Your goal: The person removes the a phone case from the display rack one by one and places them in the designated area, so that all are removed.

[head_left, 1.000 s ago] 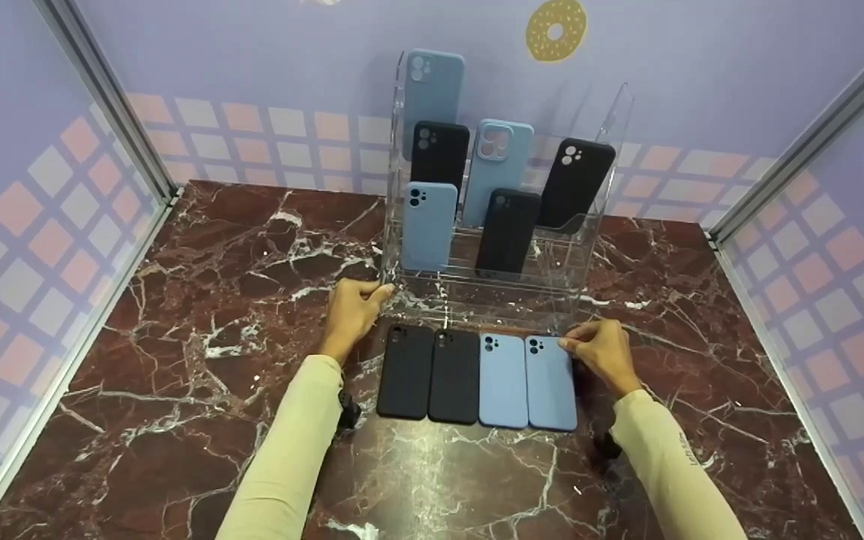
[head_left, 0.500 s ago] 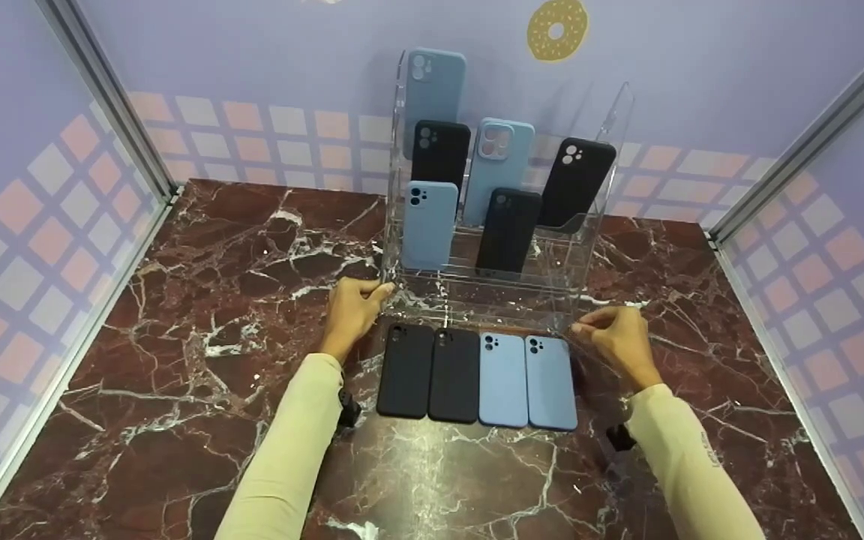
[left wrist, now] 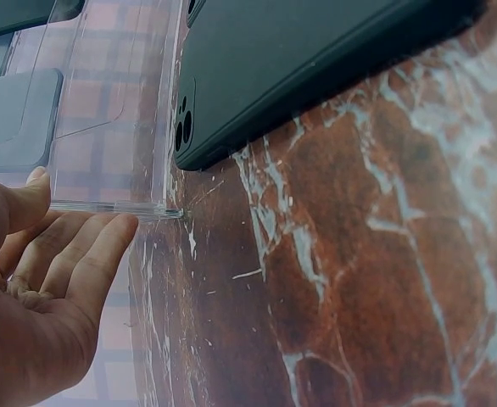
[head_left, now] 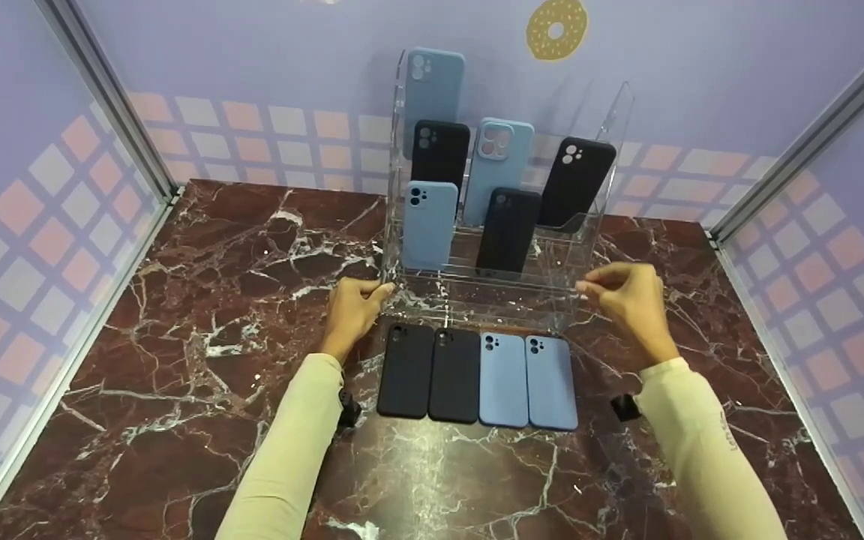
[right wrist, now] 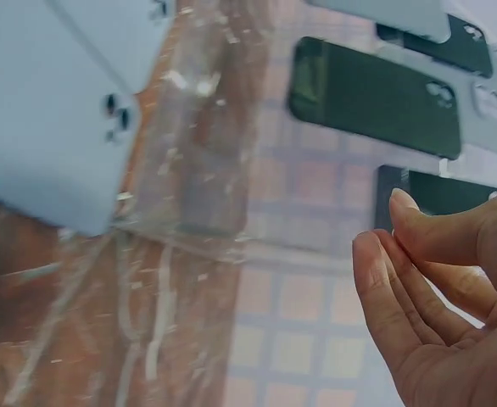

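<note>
A clear acrylic display stand (head_left: 492,304) holds several phone cases in tiers. My left hand (head_left: 355,309) pinches the stand's left side edge low near the front, the thumb (left wrist: 35,197) inside and the fingers outside in the left wrist view. At the stand's right side is my right hand (head_left: 631,300), its thumb and bent fingers a little apart, with fingertips right at the side panel and nothing seen between them. In front lie four-sided flat cases side by side: black cases (head_left: 406,371) (head_left: 454,375) and blue cases (head_left: 503,380) (head_left: 551,382), camera cutouts facing the stand.
On the stand, a blue case (head_left: 429,225) and a black case (head_left: 508,232) stand in the front tier, others behind. Patterned walls (head_left: 252,67) enclose the dark red marbled table (head_left: 214,420) at the back and both sides.
My right hand has left the top corner of the rightmost blue case and moved away from me and rightward, up along the stand's right side. My left hand stays put.
</note>
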`<state>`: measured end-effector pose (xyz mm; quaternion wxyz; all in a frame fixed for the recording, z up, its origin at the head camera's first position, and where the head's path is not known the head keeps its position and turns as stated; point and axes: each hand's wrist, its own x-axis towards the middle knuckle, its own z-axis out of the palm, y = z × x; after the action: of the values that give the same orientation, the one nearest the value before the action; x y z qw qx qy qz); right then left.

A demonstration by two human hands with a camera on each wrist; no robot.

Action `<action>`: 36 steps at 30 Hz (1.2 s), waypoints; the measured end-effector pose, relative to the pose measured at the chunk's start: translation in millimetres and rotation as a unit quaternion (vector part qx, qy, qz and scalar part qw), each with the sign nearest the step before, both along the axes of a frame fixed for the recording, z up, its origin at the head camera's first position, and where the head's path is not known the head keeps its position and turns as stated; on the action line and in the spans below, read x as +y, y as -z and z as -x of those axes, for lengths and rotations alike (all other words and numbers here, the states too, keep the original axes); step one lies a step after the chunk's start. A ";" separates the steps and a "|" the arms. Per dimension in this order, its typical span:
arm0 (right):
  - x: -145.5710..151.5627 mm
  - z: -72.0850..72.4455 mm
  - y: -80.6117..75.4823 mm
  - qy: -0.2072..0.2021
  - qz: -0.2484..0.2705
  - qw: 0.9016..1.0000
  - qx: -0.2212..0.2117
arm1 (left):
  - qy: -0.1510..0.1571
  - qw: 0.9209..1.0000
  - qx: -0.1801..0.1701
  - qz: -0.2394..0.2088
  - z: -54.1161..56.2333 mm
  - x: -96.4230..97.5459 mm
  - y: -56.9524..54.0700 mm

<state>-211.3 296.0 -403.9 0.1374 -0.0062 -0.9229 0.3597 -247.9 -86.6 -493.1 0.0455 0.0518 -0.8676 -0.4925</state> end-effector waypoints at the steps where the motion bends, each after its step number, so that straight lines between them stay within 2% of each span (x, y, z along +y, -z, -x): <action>1: -2.5 1.5 -4.4 -0.003 -0.001 1.000 0.002 | 0.000 1.000 -0.001 -0.001 0.2 0.2 0.3; 5: -12.9 8.8 -19.2 -0.013 0.002 1.000 0.005 | -0.001 1.000 0.001 0.000 0.6 0.4 0.9; 9: -25.0 17.6 -27.4 -0.013 0.011 1.000 0.018 | 0.002 1.000 0.012 0.007 -0.1 0.0 0.1; 16: -44.2 33.1 -29.5 -0.029 0.018 0.996 0.084 | 0.001 1.000 0.012 0.008 -1.2 0.3 -0.4; 24: -57.4 45.0 -30.5 -0.085 0.023 0.986 0.143 | 0.002 1.000 0.022 0.016 -1.6 1.0 -1.4; 30: -62.8 53.5 -29.9 -0.135 0.015 0.981 0.141 | -0.004 1.000 0.026 0.015 -1.5 0.3 -0.7; 36: -64.8 62.4 -25.4 -0.158 -0.022 0.977 0.138 | -0.001 1.000 0.017 0.010 -2.0 0.6 -1.6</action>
<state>-273.7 231.2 -378.5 0.2050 0.1929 -0.8919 0.3539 -245.9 -86.1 -491.5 0.0615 0.0435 -0.8715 -0.4847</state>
